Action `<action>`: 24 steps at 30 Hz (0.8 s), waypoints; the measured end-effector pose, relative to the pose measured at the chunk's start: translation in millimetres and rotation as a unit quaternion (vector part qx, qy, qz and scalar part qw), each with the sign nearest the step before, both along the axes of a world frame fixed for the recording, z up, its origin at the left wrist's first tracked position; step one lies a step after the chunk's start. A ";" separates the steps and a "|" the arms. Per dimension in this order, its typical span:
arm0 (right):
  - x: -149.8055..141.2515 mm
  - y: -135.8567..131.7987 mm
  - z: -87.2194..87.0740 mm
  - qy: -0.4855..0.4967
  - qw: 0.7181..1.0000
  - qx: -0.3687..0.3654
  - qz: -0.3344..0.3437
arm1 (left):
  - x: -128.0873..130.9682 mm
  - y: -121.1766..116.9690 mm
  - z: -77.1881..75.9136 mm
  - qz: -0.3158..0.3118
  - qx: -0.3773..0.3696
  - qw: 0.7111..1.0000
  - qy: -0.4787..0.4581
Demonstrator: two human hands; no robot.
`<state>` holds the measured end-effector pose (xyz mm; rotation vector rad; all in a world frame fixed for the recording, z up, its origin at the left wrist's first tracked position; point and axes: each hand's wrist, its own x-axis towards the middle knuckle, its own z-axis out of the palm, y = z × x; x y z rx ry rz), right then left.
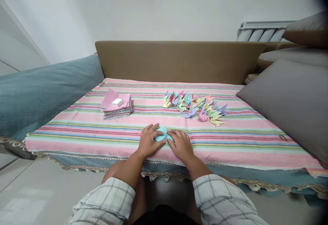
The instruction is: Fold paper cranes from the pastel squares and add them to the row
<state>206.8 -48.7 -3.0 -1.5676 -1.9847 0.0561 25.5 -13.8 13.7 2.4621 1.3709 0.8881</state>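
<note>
A light blue piece of folded paper (161, 133) lies on the striped cloth between my hands. My left hand (149, 139) grips its left side, thumb and fingers closed on the edge. On the right side, my right hand (181, 143) presses the paper with thumb and forefinger, covering part of it. The exact folds are too small to make out. Beyond my right hand sits a loose cluster of folded paper cranes (190, 106) in several colours. To the far left stands a stack of square paper (118, 111), with a small white block (117, 102) on top.
The pink striped cloth (84, 122) covers a sofa seat. A brown backrest (174, 61) rises behind it, a blue-green armrest (48, 92) is at the left, and grey cushions (289, 102) pile up at the right. A small brown object (283, 137) lies near the cushions.
</note>
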 end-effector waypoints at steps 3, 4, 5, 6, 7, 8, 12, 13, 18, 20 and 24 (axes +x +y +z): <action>-0.2 0.1 -0.1 0.004 1.000 0.004 0.002 | -1.3 5.3 -4.4 0.010 -0.004 1.000 -0.015; -0.2 0.1 -0.2 0.004 1.000 0.006 0.002 | -1.3 6.8 -5.5 0.013 -0.005 1.000 -0.017; -0.3 0.2 -0.2 0.005 1.000 0.009 0.003 | -1.1 8.1 -6.3 0.016 -0.004 1.000 -0.018; -0.4 0.2 -0.3 0.004 1.000 0.010 0.004 | -0.8 9.0 -7.0 0.019 -0.003 1.000 -0.018; -0.5 0.2 -0.3 0.004 1.000 0.012 0.003 | -0.3 9.6 -7.4 0.022 -0.002 1.000 -0.017; -0.5 0.2 -0.3 0.004 1.000 0.012 0.002 | 0.3 9.9 -7.7 0.025 0.001 1.000 -0.013; -0.2 -0.1 0.2 0.000 1.000 0.016 0.002 | 2.8 7.9 -8.4 0.029 0.025 0.999 0.028; -0.1 -0.2 0.4 -0.001 1.000 0.017 0.003 | 3.3 6.8 -8.6 0.029 0.035 0.998 0.039; -0.2 -0.7 1.0 -0.005 1.000 0.015 0.002 | 4.7 2.4 -8.7 0.020 0.064 0.995 0.076; -0.4 -0.8 0.9 -0.006 1.000 0.012 0.001 | 4.7 1.6 -8.1 0.014 0.068 0.994 0.081; -0.6 -0.8 0.2 -0.008 1.000 0.009 -0.004 | 5.5 0.3 -6.7 0.005 0.076 0.993 0.088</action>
